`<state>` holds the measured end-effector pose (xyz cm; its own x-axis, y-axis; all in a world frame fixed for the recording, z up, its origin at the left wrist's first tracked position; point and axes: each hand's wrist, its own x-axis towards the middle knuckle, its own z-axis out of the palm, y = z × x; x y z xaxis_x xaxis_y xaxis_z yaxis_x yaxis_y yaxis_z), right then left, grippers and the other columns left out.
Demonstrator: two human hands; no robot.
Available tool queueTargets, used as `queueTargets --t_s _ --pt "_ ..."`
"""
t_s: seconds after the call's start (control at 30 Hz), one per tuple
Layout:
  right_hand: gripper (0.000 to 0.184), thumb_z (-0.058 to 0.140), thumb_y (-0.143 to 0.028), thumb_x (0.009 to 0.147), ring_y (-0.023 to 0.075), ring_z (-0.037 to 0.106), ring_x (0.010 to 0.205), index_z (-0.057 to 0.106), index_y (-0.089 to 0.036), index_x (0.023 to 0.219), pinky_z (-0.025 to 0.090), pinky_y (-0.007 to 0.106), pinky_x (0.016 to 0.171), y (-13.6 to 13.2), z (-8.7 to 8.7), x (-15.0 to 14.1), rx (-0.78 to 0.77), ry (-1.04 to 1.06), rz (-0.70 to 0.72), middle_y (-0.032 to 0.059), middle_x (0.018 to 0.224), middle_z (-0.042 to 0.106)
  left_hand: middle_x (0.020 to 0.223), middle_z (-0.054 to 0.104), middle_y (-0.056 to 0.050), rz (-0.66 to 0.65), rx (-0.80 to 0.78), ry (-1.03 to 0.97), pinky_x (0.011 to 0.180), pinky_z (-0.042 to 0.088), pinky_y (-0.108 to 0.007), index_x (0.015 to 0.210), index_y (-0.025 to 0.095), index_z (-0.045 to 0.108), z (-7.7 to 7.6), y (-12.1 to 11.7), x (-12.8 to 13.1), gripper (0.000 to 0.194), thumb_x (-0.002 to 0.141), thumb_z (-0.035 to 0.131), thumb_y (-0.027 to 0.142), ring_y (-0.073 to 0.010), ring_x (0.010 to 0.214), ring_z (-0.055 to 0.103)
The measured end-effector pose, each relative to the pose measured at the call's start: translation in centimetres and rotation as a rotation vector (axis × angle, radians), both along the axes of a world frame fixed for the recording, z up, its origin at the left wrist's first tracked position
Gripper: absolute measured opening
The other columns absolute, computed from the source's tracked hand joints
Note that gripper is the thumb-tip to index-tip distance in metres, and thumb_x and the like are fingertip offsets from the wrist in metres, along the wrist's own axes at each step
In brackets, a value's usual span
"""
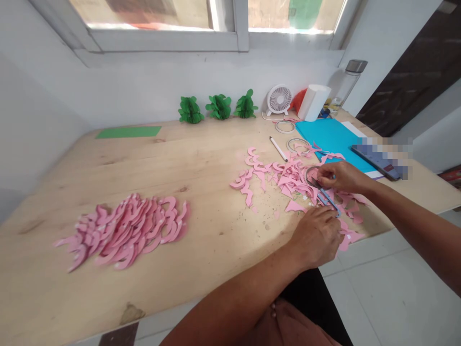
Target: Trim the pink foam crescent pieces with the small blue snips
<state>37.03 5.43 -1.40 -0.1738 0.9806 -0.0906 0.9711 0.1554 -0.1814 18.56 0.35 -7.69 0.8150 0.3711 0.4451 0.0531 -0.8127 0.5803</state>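
Observation:
Pink paper scraps (293, 178) lie in a loose heap on the right of the table, around both hands. My right hand (334, 177) is closed in a pinch over the heap, at the side of a thin grey ring (312, 177) like a tape roll; what its fingertips hold is hidden. Below it rests a slim pale-blue tool (328, 201), its kind unclear. My left hand (317, 235) is curled over scraps by the table's front edge, its fingertips mostly turned from view. To the left lies a large pile of wavy-edged pink paper cutouts (133, 228).
Three green paper shapes (219, 106) stand along the wall beside a white fan (279, 99). Two tape rolls (284, 126) and a white pen (278, 149) lie behind the scraps. Blue sheets (324, 137), a phone (378, 161) and a bottle (347, 86) are at right.

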Motion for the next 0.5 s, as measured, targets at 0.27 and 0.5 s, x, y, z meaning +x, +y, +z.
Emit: queueTargets --t_s 0.27,0.5 --pt "0.014 0.048 -0.024 0.077 0.0159 0.056 0.061 0.059 -0.02 0.069 0.033 0.025 0.055 -0.43 -0.94 0.13 0.107 -0.09 0.009 0.0026 0.066 0.065 0.117 0.064 -0.014 0.014 0.016 0.004 0.1 0.041 -0.038 0.082 0.013 0.062 -0.1 -0.06 0.01 0.019 0.086 0.046 0.022 -0.0237 0.115 0.054" --pt "0.017 0.047 -0.024 0.081 0.0169 0.052 0.06 0.062 -0.019 0.073 0.028 0.025 0.052 -0.92 -0.85 0.02 0.19 -0.195 0.05 0.005 0.066 0.062 0.114 0.064 -0.014 0.021 0.043 -0.002 0.1 0.041 -0.036 0.082 0.012 0.063 -0.08 -0.09 0.02 0.021 0.087 0.045 0.022 -0.0233 0.113 0.054"
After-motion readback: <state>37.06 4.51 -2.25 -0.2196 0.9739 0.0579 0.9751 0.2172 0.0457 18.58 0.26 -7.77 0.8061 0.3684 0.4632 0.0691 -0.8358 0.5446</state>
